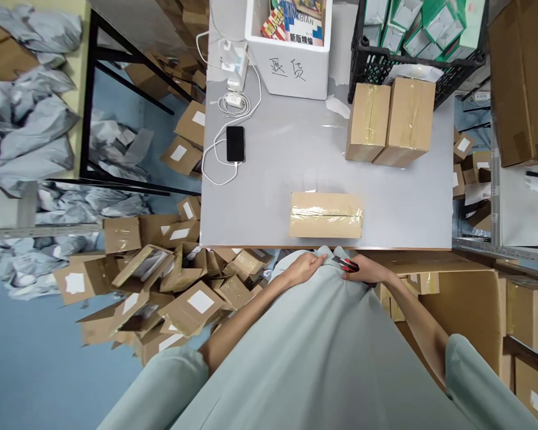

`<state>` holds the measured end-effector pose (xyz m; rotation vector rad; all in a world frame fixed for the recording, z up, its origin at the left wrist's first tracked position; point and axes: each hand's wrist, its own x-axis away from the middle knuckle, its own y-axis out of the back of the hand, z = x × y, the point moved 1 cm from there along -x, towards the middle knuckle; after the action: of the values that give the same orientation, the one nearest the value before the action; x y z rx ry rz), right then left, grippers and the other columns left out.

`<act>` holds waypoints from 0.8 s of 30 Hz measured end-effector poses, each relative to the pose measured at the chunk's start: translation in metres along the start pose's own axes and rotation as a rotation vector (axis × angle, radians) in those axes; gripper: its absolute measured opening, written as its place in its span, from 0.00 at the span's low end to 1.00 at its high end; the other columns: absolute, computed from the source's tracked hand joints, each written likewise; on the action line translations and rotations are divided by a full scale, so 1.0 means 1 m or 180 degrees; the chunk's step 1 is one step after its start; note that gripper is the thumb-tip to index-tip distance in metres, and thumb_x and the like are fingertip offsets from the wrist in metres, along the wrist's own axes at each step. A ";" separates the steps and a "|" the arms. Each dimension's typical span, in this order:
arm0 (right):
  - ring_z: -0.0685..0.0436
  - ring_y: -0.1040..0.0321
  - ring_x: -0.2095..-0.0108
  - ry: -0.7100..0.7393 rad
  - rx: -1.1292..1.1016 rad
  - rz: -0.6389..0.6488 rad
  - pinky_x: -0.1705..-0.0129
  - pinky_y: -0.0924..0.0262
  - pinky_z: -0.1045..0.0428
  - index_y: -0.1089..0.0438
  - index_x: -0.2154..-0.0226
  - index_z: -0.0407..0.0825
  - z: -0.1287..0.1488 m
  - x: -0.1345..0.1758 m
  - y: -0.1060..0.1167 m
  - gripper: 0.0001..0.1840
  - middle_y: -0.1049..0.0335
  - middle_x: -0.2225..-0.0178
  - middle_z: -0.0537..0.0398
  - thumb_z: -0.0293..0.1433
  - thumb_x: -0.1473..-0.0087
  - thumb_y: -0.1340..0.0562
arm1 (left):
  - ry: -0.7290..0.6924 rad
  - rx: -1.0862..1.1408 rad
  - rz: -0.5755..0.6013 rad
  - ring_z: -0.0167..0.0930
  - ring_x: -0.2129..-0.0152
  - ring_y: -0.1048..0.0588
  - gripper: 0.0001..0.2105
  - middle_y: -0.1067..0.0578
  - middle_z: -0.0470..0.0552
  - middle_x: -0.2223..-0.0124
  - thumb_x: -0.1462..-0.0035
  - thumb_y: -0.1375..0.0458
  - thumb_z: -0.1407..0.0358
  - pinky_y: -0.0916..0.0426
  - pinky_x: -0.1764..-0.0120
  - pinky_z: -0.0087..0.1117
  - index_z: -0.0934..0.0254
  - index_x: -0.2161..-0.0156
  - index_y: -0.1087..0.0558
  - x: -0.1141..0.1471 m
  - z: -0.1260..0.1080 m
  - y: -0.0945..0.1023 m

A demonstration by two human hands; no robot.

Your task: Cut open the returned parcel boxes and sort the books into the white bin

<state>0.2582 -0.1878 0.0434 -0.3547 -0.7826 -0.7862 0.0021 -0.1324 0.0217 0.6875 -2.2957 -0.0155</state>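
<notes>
My right hand (366, 269) is closed around a red and black box cutter (350, 266), its tip pointing left across the front of the pale green shirt (314, 334). My left hand (303, 269) is at the shirt's hem, fingers closed on a fold of the cloth. Both hands are just off the table's near edge. Just beyond them on the grey table (260, 215), a taped cardboard box (326, 215) lies lengthwise near that edge, and neither hand touches it.
Two taped boxes (392, 122) stand before a black crate (421, 68) of green-and-white packs. A white bin (296, 65) holds printed packages. A black phone (235, 144) charges beside a power strip (236, 65). Opened cartons (188, 304) pile up on the floor at left.
</notes>
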 end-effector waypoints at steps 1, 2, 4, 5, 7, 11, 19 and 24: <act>0.50 0.52 0.72 -0.0013 -0.0086 -0.0072 0.69 0.56 0.53 0.46 0.75 0.54 -0.001 0.004 0.000 0.28 0.51 0.75 0.66 0.53 0.47 0.31 | 0.0004 0.0029 0.0039 0.30 0.76 0.48 0.32 0.51 0.44 0.75 0.33 0.60 0.32 0.51 0.68 0.36 0.57 0.76 0.54 -0.001 -0.002 0.001; 0.50 0.52 0.71 -0.0005 -0.0167 -0.0137 0.69 0.56 0.53 0.46 0.74 0.54 -0.002 0.006 0.000 0.28 0.50 0.75 0.66 0.54 0.47 0.31 | 0.0015 0.0038 0.0044 0.29 0.76 0.48 0.32 0.51 0.44 0.75 0.33 0.59 0.33 0.51 0.68 0.36 0.57 0.76 0.54 -0.001 -0.002 0.002; 0.50 0.51 0.71 0.0072 -0.0243 -0.0259 0.69 0.54 0.53 0.44 0.73 0.54 0.000 0.005 0.000 0.27 0.50 0.74 0.66 0.54 0.46 0.32 | 0.0026 0.0025 0.0012 0.29 0.75 0.48 0.32 0.50 0.44 0.75 0.33 0.59 0.33 0.51 0.68 0.35 0.57 0.75 0.54 0.001 0.002 0.005; 0.50 0.51 0.71 0.0122 -0.0213 -0.0318 0.68 0.54 0.53 0.43 0.73 0.54 0.001 0.003 0.001 0.27 0.49 0.74 0.66 0.54 0.46 0.32 | 0.0023 0.0019 0.0000 0.29 0.75 0.48 0.32 0.50 0.44 0.75 0.33 0.59 0.33 0.51 0.68 0.35 0.57 0.75 0.54 0.002 0.007 0.006; 0.49 0.50 0.70 0.0222 -0.0053 -0.0410 0.67 0.53 0.53 0.42 0.73 0.53 0.004 -0.005 0.002 0.25 0.48 0.73 0.65 0.52 0.45 0.33 | 0.0029 0.0015 -0.0010 0.29 0.76 0.47 0.32 0.49 0.44 0.76 0.33 0.59 0.32 0.50 0.69 0.35 0.56 0.75 0.54 0.004 0.016 0.007; 0.49 0.47 0.70 0.0260 0.0098 -0.0621 0.66 0.51 0.52 0.40 0.73 0.53 0.004 -0.012 0.007 0.25 0.44 0.73 0.65 0.53 0.45 0.32 | -0.0135 -0.0119 -0.0210 0.31 0.77 0.41 0.31 0.41 0.45 0.78 0.30 0.56 0.38 0.46 0.69 0.35 0.57 0.77 0.46 0.008 0.021 0.011; 0.42 0.32 0.71 0.0027 0.0855 -0.2001 0.64 0.44 0.51 0.30 0.67 0.53 0.012 -0.002 0.052 0.26 0.30 0.74 0.58 0.59 0.37 0.35 | -0.0793 -0.0129 -0.2375 0.44 0.44 0.23 0.32 0.21 0.60 0.42 0.39 0.34 0.37 0.29 0.39 0.43 0.59 0.41 0.23 -0.011 0.021 0.084; 0.34 0.21 0.62 -0.0472 0.2071 -0.2319 0.61 0.43 0.50 0.25 0.59 0.53 0.023 -0.023 0.082 0.18 0.17 0.65 0.46 0.49 0.28 0.39 | -0.0993 0.0017 -0.2017 0.58 0.20 0.55 0.71 0.55 0.72 0.17 0.54 0.30 0.26 0.51 0.23 0.61 0.61 0.18 0.55 -0.071 0.041 0.094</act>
<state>0.2980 -0.1088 0.0413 0.4945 -1.2802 -1.1249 -0.0273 -0.0253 -0.0349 1.4729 -2.2606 -0.4383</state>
